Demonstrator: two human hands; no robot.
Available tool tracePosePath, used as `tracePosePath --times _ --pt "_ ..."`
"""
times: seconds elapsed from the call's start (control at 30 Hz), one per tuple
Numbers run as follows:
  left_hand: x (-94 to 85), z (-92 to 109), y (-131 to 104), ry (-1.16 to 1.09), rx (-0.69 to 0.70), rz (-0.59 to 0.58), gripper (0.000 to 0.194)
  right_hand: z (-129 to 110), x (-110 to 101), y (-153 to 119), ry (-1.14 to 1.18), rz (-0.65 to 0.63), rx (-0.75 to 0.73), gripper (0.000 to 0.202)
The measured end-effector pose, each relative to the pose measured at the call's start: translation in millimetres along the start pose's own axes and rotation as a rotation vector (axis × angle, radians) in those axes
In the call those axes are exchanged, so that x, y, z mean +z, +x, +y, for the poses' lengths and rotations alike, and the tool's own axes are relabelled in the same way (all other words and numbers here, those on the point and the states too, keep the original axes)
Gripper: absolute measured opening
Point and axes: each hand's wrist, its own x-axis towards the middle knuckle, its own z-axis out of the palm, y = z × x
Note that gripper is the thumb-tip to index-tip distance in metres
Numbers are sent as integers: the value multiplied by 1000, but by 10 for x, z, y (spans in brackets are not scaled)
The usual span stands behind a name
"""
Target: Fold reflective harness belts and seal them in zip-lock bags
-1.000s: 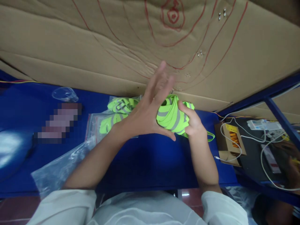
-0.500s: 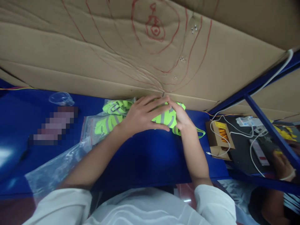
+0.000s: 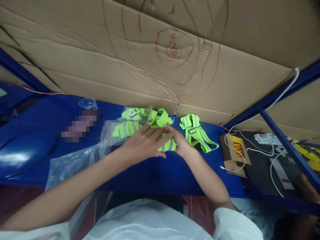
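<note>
Both hands are around a folded reflective strap (image 3: 168,145), neon yellow with grey bands, just above the blue table. My left hand (image 3: 143,142) lies over its left and top side, fingers bent across it. My right hand (image 3: 180,143) grips its right end, fingertips meeting the left ones. Part of the strap is hidden under the fingers. Right behind the hands lies another yellow strap bundle (image 3: 161,117). To the right rests a looser reflective strap (image 3: 193,131) with a black buckle. Left of my hands, a bagged strap (image 3: 126,128) lies in clear plastic, with a second bagged strap (image 3: 133,114) behind it.
A clear plastic bag (image 3: 75,163) spreads over the blue table (image 3: 150,176) at left, near a clear round item (image 3: 88,103) and a blurred-out object. A cardboard wall (image 3: 125,80) closes the back. At right stand a small carton (image 3: 233,153), white cables and a blue post.
My hands and the strap have moved left and toward me. The strap bundles behind and to the right now show more fully. The camera view has shifted too.
</note>
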Motion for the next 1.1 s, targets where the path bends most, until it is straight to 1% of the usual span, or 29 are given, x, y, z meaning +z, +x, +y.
tracePosePath --times 0.07,0.13,0.23,0.3,0.37,0.43,0.53,0.6,0.67,0.73,0.77,0.8,0.83,0.9,1.0,1.03,1.1 --pt "44 94 -149 -14 28 7 71 197 13 -143 9 -12 12 56" --pt "109 152 -293 -97 -8 38 62 367 19 -281 -30 -30 -2 64" --pt "282 196 -489 -320 -175 71 56 609 -9 -377 -151 -53 -34 75" --pt "439 249 -603 -463 -292 61 57 775 -66 -361 -330 -57 -61 85" --pt "590 337 -706 -567 -392 30 62 922 -142 -322 -563 -11 -100 90" --pt "705 440 -793 -669 -472 -2 64 1017 -210 -291 -705 34 -127 87" --pt "794 538 -878 -786 -548 -18 62 1042 -249 -266 -776 61 -130 82" --pt "820 541 -894 -814 -582 -3 60 1007 -237 -253 -785 78 -169 80" --pt "836 505 -881 -842 -613 15 57 956 -213 -250 -772 113 -311 72" --pt "846 454 -847 -883 -657 40 54 902 -189 -270 -770 146 -513 61" --pt "848 429 -825 -907 -682 57 52 876 -179 -287 -790 143 -593 56" --pt "849 409 -801 -928 -708 77 50 852 -169 -306 -826 120 -637 53" --pt "850 394 -778 -949 -732 98 48 831 -159 -324 -871 87 -651 50" --pt "854 385 -737 -993 -770 137 44 799 -143 -341 -962 40 -623 51" --pt "881 415 -694 -1060 -830 181 41 784 -145 -298 -1015 46 -537 56" --pt "893 430 -685 -1083 -856 176 43 785 -154 -268 -1012 41 -506 57" --pt "911 452 -672 -1145 -904 124 50 799 -186 -201 -986 22 -435 55"
